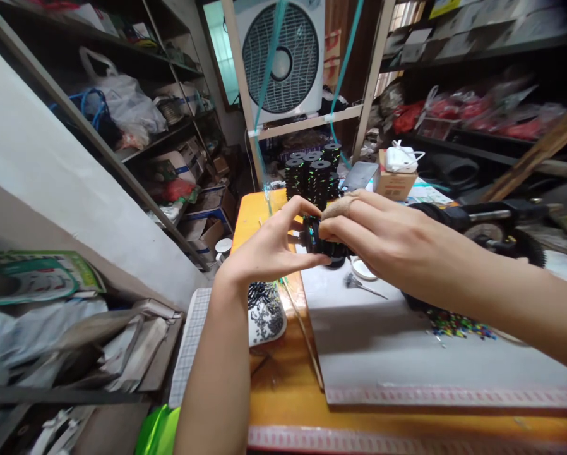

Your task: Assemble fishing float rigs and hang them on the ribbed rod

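Above the orange table (283,414), both hands meet at a dark cylindrical part (312,235). My left hand (276,246) curves round its left side, thumb below and fingers above. My right hand (382,230) grips its right side with bent fingers; a tan cover wraps one fingertip. The part's right end is hidden by those fingers. Just behind stand several stacks of black discs (314,174) with green glints. Below my left hand, a white tray (281,332) holds small black and grey pieces.
A white board (373,354) covers the table's right side, with a brush-like tool (354,282) and colourful small pieces (458,324) on it. Dark machinery (492,221) stands at the right. A small cardboard box (394,183) is behind. Teal strands (266,76) hang near a fan (283,60).
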Tool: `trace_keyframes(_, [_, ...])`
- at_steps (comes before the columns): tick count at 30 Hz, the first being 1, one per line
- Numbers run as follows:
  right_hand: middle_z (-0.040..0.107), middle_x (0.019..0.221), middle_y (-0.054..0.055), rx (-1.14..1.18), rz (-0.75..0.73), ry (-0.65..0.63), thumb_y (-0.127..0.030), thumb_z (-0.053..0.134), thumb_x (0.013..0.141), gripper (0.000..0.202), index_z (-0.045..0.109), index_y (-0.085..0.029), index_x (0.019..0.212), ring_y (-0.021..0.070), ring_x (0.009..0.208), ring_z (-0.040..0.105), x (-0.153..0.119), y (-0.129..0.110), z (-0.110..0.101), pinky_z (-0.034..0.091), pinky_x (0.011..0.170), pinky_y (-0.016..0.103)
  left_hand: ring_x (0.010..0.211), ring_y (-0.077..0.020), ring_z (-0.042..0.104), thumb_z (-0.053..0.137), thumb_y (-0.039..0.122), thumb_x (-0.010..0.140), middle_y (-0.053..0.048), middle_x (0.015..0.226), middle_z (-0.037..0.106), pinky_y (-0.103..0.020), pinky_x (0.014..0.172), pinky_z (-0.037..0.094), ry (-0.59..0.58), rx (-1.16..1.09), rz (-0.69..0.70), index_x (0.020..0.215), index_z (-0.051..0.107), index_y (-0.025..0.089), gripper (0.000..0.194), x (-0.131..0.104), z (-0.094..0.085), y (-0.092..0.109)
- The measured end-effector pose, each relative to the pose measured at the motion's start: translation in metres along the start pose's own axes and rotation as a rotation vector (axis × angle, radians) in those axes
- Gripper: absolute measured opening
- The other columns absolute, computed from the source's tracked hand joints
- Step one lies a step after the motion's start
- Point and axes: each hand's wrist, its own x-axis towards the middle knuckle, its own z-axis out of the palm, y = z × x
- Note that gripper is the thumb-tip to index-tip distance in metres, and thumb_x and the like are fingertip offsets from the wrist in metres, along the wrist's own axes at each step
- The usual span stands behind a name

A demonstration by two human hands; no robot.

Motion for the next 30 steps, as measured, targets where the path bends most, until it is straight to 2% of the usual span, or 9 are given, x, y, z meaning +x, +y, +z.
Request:
trace_keyframes(6, [0.069, 0.101, 0.015, -0.014, -0.048, 0.074, -0.003, 0.041, 0.094, 0.030, 0.069, -0.013, 0.094, 0.0267, 0.094, 0.062, -0.005, 0.001, 0.003, 0.056, 0.076, 0.043, 0.096, -0.0203, 0.063, 0.080, 0.028, 0.077, -0.004, 0.112, 0.056, -0.033, 0.074, 0.057, -0.005, -0.012, -0.011, 0.106, 0.047, 0.025, 0.044, 0.000, 0.000, -0.001])
trace_keyframes(10, [0.069, 0.106, 0.012, 0.154, 0.005, 0.087, -0.006, 0.046, 0.096, 0.025, 0.069, -0.015, 0.099, 0.0223, 0.099, 0.063, -0.009, 0.003, 0.000, 0.056, 0.082, 0.038, 0.095, -0.0193, 0.063, 0.079, 0.027, 0.077, -0.004, 0.114, 0.054, -0.031, 0.072, 0.058, -0.002, -0.022, -0.026, 0.106, 0.047, 0.026, 0.044, -0.001, 0.000, 0.001])
trace_keyframes(13, [0.066, 0.120, 0.012, 0.225, 0.135, 0.132, -0.011, 0.049, 0.098, 0.028, 0.066, -0.019, 0.119, 0.0236, 0.110, 0.062, -0.025, -0.001, -0.014, 0.054, 0.092, 0.040, 0.095, -0.0199, 0.063, 0.078, 0.027, 0.078, -0.005, 0.118, 0.053, -0.033, 0.073, 0.058, -0.014, 0.005, -0.029, 0.109, 0.046, 0.026, 0.045, -0.002, 0.000, 0.002])
trace_keyframes(15, [0.063, 0.123, 0.012, 0.178, 0.261, 0.225, -0.010, 0.053, 0.096, 0.037, 0.060, -0.023, 0.130, 0.0254, 0.114, 0.062, -0.046, -0.006, -0.026, 0.052, 0.096, 0.043, 0.102, -0.0217, 0.062, 0.078, 0.025, 0.079, -0.007, 0.124, 0.050, -0.037, 0.084, 0.058, -0.009, 0.094, 0.011, 0.116, 0.045, 0.026, 0.050, -0.001, 0.000, 0.003])
trace_keyframes(17, [0.063, 0.119, 0.012, 0.112, 0.392, 0.268, -0.010, 0.056, 0.094, 0.040, 0.060, -0.026, 0.131, 0.0266, 0.108, 0.064, -0.074, -0.011, -0.034, 0.051, 0.092, 0.043, 0.117, -0.0254, 0.057, 0.080, 0.020, 0.077, -0.009, 0.130, 0.049, -0.044, 0.102, 0.050, 0.014, 0.232, 0.103, 0.123, 0.044, 0.027, 0.059, 0.001, 0.003, 0.007])
trace_keyframes(20, [0.064, 0.111, 0.012, 0.089, 0.518, 0.140, -0.018, 0.058, 0.093, 0.030, 0.063, -0.025, 0.122, 0.0307, 0.103, 0.062, -0.124, -0.018, -0.031, 0.051, 0.086, 0.046, 0.132, -0.0293, 0.045, 0.081, 0.014, 0.073, -0.009, 0.132, 0.049, -0.048, 0.114, 0.038, 0.053, 0.454, 0.223, 0.129, 0.044, 0.028, 0.068, 0.004, 0.011, 0.014])
trace_keyframes(22, [0.065, 0.104, 0.010, 0.126, 0.585, 0.030, -0.027, 0.062, 0.092, 0.019, 0.065, -0.024, 0.111, 0.0303, 0.098, 0.062, -0.157, -0.023, -0.020, 0.051, 0.083, 0.047, 0.133, -0.0308, 0.042, 0.081, 0.012, 0.072, -0.008, 0.134, 0.047, -0.050, 0.114, 0.037, 0.069, 0.581, 0.239, 0.130, 0.045, 0.030, 0.071, 0.005, 0.017, 0.017])
trace_keyframes(25, [0.066, 0.096, 0.009, 0.190, 0.703, -0.124, -0.036, 0.059, 0.094, 0.017, 0.070, -0.024, 0.097, 0.0284, 0.095, 0.061, -0.197, -0.033, -0.001, 0.051, 0.080, 0.045, 0.133, -0.0307, 0.042, 0.080, 0.009, 0.072, -0.008, 0.135, 0.045, -0.050, 0.114, 0.037, 0.079, 0.690, 0.244, 0.133, 0.044, 0.030, 0.073, 0.007, 0.023, 0.017])
trace_keyframes(30, [0.067, 0.089, 0.007, 0.175, 0.825, -0.143, -0.040, 0.063, 0.091, 0.020, 0.072, -0.023, 0.086, 0.0261, 0.090, 0.063, -0.225, -0.051, 0.029, 0.053, 0.077, 0.041, 0.131, -0.0260, 0.044, 0.077, 0.006, 0.074, -0.008, 0.130, 0.044, -0.044, 0.114, 0.039, 0.079, 0.628, 0.231, 0.130, 0.044, 0.028, 0.068, 0.008, 0.022, 0.016])
